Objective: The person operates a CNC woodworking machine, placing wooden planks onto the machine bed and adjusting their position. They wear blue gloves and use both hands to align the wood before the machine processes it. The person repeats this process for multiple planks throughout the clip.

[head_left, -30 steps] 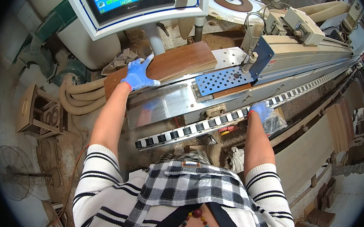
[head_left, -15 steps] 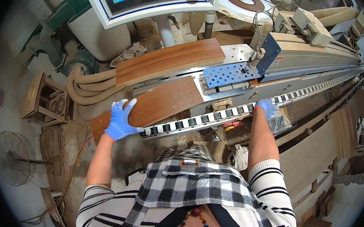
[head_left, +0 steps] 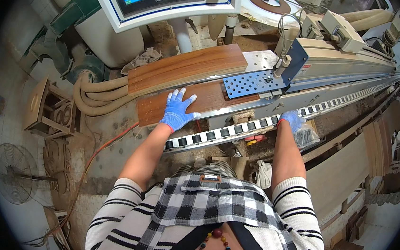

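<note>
My left hand (head_left: pixel 178 111), in a blue glove with pale fingertips, lies spread on a brown wood-grain board (head_left: pixel 151 110). The board's right end runs beneath a blue perforated plate (head_left: pixel 248 84) on the machine. My right hand (head_left: pixel 292 120), also gloved in blue, is at the roller rail (head_left: pixel 225 130) along the machine's front, its fingers curled over the rail's edge. Part of those fingers is hidden. A stack of similar boards (head_left: pixel 191 66) rests on the machine just behind the board under my left hand.
A control panel (head_left: pixel 162 14) with a lit screen and red button overhangs the far side. The long machine housing (head_left: pixel 343 61) stretches away to the right. Ribbed hoses (head_left: pixel 88 97), a wooden stool (head_left: pixel 51 112) and a floor fan (head_left: pixel 12 173) stand left. Large panels (head_left: pixel 336 175) lie at right.
My left hand has moved right and away from me, and the board under it has slid right, its end now beneath the blue plate. My right hand stays at the rail.
</note>
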{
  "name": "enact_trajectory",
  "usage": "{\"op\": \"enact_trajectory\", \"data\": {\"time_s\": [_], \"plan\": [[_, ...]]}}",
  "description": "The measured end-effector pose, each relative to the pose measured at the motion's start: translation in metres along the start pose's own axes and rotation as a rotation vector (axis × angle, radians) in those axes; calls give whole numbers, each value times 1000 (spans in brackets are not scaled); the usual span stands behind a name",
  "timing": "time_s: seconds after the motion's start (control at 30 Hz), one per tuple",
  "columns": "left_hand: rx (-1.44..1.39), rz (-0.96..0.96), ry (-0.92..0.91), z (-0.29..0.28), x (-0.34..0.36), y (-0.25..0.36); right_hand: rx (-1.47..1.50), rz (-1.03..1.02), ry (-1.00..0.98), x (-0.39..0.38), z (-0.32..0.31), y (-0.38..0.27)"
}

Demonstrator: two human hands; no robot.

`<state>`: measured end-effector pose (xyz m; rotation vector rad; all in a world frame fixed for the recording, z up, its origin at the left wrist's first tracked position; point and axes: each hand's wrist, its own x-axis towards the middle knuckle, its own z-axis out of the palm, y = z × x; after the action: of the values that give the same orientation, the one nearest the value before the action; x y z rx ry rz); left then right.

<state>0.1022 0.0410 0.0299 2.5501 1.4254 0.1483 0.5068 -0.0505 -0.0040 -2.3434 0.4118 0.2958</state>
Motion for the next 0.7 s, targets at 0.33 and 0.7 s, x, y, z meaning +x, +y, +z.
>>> {"op": "enact_trajectory", "data": {"time_s": [0.33, 0.7], "plan": [[106, -217, 139, -5, -34, -12, -59, -11, -1, 6, 4, 2], [-101, -519, 349, 16, -98, -74, -26, -30, -13, 9, 6, 5]]}}
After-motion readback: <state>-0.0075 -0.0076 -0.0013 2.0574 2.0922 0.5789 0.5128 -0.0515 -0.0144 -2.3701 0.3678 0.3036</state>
